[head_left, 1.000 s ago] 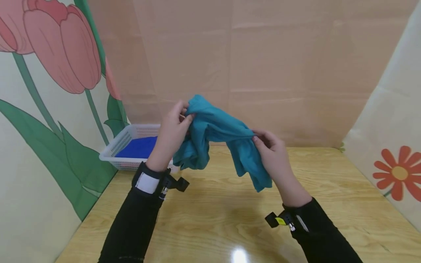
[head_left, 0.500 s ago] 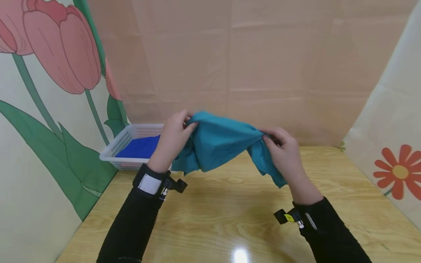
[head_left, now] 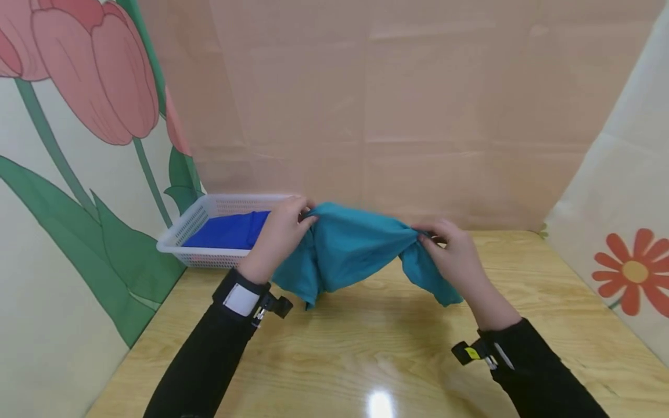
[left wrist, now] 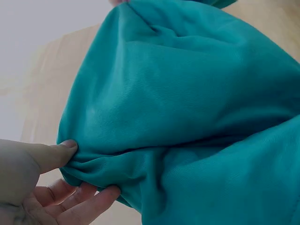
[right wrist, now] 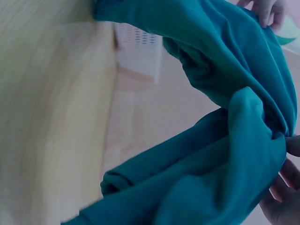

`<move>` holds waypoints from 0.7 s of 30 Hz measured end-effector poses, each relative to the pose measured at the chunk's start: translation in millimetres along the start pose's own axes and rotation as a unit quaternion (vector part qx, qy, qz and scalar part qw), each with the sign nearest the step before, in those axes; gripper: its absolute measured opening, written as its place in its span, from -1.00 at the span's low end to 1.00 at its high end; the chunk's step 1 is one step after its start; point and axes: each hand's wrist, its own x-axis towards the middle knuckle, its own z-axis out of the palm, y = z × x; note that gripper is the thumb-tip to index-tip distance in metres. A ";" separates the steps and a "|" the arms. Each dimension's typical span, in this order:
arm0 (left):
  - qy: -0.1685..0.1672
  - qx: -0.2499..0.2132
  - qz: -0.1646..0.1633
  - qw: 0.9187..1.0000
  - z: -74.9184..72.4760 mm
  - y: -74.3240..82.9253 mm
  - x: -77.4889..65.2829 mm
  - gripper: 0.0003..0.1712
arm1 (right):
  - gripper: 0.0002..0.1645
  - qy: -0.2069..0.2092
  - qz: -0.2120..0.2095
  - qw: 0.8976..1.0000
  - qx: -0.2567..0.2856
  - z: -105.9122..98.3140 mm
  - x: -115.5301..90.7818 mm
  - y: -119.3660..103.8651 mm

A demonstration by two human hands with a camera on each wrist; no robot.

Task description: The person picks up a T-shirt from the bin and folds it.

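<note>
Table (head_left: 366,360): pale wood grain, glossy, one glare spot near the front edge. Two black sleeves come in from 6 o'clock, each with a wrist strap.

Cloth (head_left: 350,247): teal, soft matte knit, crumpled. Held above the table at centre, strung between both hands; long axis runs 9 to 3 o'clock. The middle sags in a broad fold, loose ends hang below each grip, and the lowest tips look near the table; contact cannot be told.

Left hand (head_left: 279,235): fingers (left wrist: 56,154) curled, thumb pinching a bunched edge at the cloth's 9 o'clock end.

Right hand (head_left: 452,249): fingers curled round the gathered 3 o'clock end. Both hands sit equally close to the cloth, one at each end.

Basket (head_left: 177,235): white perforated plastic, rectangular, at 10 o'clock behind the left hand; a flat blue cloth (head_left: 230,230) lies inside.

Backdrop: creased peach sheet at 12 o'clock, tulip panel at 9, orange flower panel at 3.
</note>
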 end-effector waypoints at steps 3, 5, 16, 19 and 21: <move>-0.003 0.023 0.013 1.000 7.7 -3.5 -5.3 -0.83 | -0.72 -0.019 -0.009 1.000 -0.014 4.2 -3.9 8.5; -0.005 0.033 0.020 0.999 13.4 -5.6 -9.8 -0.84 | -0.73 -0.030 -0.016 0.999 -0.024 6.7 -6.7 13.8; -0.033 0.057 0.036 0.997 56.9 -24.1 -37.3 -0.82 | -0.72 -0.080 -0.036 0.995 -0.055 17.7 -26.2 46.7; -0.054 0.060 0.032 0.996 65.4 -29.8 -44.7 -0.82 | -0.72 -0.096 -0.043 0.993 -0.056 23.7 -30.9 53.9; -0.066 0.065 0.028 0.995 69.6 -33.1 -48.8 -0.82 | -0.73 -0.109 -0.044 0.991 -0.059 27.1 -34.4 56.0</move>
